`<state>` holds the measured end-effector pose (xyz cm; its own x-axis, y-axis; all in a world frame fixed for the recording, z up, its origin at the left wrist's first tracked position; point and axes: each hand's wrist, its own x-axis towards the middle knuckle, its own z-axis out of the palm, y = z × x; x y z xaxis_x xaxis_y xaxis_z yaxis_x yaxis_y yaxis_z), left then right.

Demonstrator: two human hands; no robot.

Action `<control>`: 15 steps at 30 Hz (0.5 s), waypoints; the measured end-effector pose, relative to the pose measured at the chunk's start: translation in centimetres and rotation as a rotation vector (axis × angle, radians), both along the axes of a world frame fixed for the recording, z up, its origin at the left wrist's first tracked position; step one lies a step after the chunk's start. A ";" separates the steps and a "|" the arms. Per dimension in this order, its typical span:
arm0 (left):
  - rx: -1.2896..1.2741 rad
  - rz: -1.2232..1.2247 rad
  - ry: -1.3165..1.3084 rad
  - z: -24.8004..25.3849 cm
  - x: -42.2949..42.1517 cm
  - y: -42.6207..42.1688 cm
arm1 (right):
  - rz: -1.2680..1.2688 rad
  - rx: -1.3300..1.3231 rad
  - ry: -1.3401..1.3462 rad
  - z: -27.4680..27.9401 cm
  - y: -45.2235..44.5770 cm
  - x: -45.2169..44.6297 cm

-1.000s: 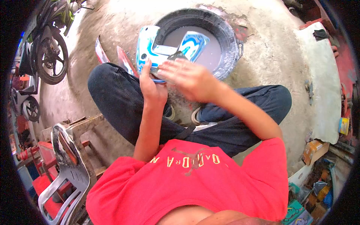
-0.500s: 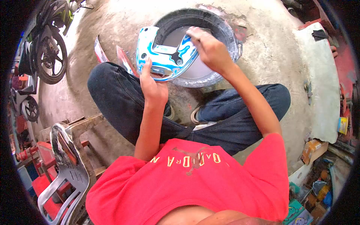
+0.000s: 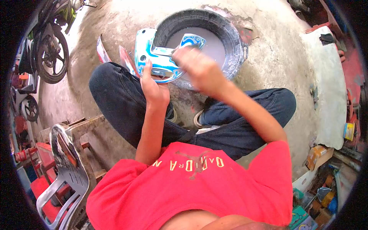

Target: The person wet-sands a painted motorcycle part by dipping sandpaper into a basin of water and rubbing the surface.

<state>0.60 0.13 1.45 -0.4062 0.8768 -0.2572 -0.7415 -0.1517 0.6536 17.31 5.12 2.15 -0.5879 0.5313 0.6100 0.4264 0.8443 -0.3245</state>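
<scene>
A curved motorcycle body panel [image 3: 163,62], patchy white and blue with bolt holes, is held up over the near-left side of a round black tub [image 3: 233,42]. My left hand [image 3: 155,86] grips its lower edge, thumb on the front face and fingers hidden behind. My right hand [image 3: 201,71] presses on the panel's right part with its fingers bunched together, smeared by motion. Whatever may be under those fingers is hidden. Cloudy greyish water [image 3: 216,53] shows inside the tub. The panel's right arm sticks out beyond my right hand.
Red and white panel pieces [image 3: 126,59] lie by my left knee. A motorcycle wheel [image 3: 53,55] stands at the far left. A grey plastic chair [image 3: 73,176] is at lower left. A cardboard box [image 3: 319,156] and a pale sheet [image 3: 326,92] lie on the right.
My right hand has slid from the panel's right arm tip down and left toward its middle, uncovering the tip. The panel and my left hand have shifted slightly left.
</scene>
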 end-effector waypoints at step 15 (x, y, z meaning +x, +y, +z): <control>-0.002 0.013 -0.008 -0.4 -0.2 0.2 | 0.116 0.108 -0.024 0.2 -0.5 -0.1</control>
